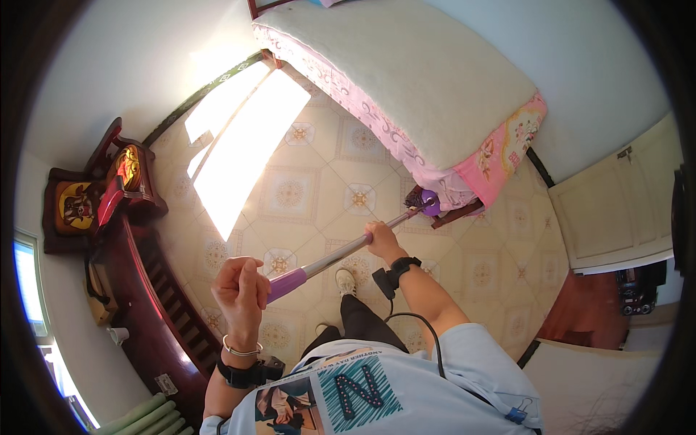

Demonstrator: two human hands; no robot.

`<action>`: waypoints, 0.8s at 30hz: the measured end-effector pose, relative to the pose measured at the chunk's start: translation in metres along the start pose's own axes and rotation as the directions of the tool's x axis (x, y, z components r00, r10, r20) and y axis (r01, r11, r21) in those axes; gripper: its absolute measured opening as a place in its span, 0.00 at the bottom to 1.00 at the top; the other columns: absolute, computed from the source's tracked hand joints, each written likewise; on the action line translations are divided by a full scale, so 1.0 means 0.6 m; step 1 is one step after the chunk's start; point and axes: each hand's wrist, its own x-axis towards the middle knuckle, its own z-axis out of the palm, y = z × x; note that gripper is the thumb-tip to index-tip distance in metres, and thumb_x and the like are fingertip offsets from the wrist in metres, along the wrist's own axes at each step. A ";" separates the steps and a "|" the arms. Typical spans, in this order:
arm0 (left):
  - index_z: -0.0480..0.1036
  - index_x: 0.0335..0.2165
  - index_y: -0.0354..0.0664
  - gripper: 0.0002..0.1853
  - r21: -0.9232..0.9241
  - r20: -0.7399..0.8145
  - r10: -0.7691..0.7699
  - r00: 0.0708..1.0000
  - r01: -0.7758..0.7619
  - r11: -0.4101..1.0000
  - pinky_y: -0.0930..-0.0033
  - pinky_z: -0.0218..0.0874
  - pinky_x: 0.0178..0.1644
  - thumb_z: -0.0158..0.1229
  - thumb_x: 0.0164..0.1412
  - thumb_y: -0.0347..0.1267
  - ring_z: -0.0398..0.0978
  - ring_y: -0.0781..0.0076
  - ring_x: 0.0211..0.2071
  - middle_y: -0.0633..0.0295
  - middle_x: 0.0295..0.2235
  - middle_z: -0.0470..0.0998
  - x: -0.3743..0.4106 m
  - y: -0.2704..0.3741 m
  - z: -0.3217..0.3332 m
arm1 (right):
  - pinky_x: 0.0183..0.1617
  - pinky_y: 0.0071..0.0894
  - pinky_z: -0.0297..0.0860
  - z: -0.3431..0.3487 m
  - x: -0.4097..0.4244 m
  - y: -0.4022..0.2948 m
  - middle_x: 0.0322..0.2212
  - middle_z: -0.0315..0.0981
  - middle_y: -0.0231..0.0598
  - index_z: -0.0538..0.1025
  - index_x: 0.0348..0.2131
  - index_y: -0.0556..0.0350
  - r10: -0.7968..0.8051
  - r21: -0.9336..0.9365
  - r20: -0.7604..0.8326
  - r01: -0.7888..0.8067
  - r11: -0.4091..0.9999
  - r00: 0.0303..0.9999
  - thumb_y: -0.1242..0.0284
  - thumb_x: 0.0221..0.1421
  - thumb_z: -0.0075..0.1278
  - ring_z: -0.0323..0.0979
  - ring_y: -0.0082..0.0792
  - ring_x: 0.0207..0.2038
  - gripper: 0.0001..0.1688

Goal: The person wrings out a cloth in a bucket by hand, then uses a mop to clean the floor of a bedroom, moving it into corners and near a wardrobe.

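My left hand [241, 285] is closed around the purple grip at the near end of a mop's metal pole [337, 253]. Further along the pole, my right hand [382, 239] grasps it at a small purple collar. The pole slants away to the right, down to a round purple mop head [430, 202] with dark strands beside it. That head is at the foot of the bed, by the wooden bed leg [458, 213], partly under the hanging pink bed skirt [380, 119]. Some of the strands are hidden there.
A bed with a pale cover [435, 70] stands ahead. Along the left wall runs a dark red wooden bench [130, 283] with a white cup [118, 335] on it. A cream door [614, 201] stands at the right. Sunlight falls on the patterned tile floor [304, 190].
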 end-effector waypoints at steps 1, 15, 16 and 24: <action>0.70 0.27 0.35 0.10 0.009 -0.022 -0.015 1.000 0.015 1.000 0.81 0.51 0.15 0.48 0.64 0.29 0.55 0.85 0.07 0.68 0.09 0.62 -0.004 -0.003 -0.002 | 0.38 0.43 0.69 0.014 -0.009 0.008 0.27 0.71 0.40 0.71 0.22 0.54 0.001 0.004 0.042 -0.001 1.000 0.999 0.81 0.37 0.53 0.68 0.46 0.37 0.07; 0.70 0.26 0.36 0.11 0.030 -0.154 -0.028 0.988 0.033 0.999 0.81 0.48 0.15 0.48 0.64 0.31 0.52 0.88 0.07 0.71 0.08 0.60 -0.044 0.033 -0.038 | 0.37 0.40 0.71 0.018 0.006 -0.047 0.26 0.75 0.45 0.76 0.25 0.52 -0.062 -0.144 0.513 0.156 0.977 0.856 0.80 0.35 0.51 0.74 0.47 0.35 0.10; 0.69 0.26 0.36 0.11 0.032 -0.166 -0.013 0.986 0.019 0.999 0.81 0.48 0.15 0.48 0.64 0.31 0.51 0.88 0.07 0.71 0.08 0.59 -0.043 0.034 -0.042 | 0.37 0.40 0.71 0.016 0.004 -0.053 0.26 0.75 0.45 0.76 0.25 0.52 -0.069 -0.120 0.510 0.150 0.981 0.857 0.80 0.35 0.51 0.74 0.47 0.35 0.10; 0.69 0.27 0.36 0.11 0.040 -0.186 -0.003 0.983 0.011 0.999 0.82 0.48 0.15 0.48 0.64 0.31 0.52 0.87 0.07 0.71 0.08 0.60 -0.070 0.055 -0.045 | 0.37 0.41 0.71 0.009 -0.020 -0.073 0.26 0.75 0.47 0.76 0.26 0.54 -0.146 -0.073 0.472 0.203 0.976 0.869 0.80 0.35 0.50 0.74 0.48 0.35 0.11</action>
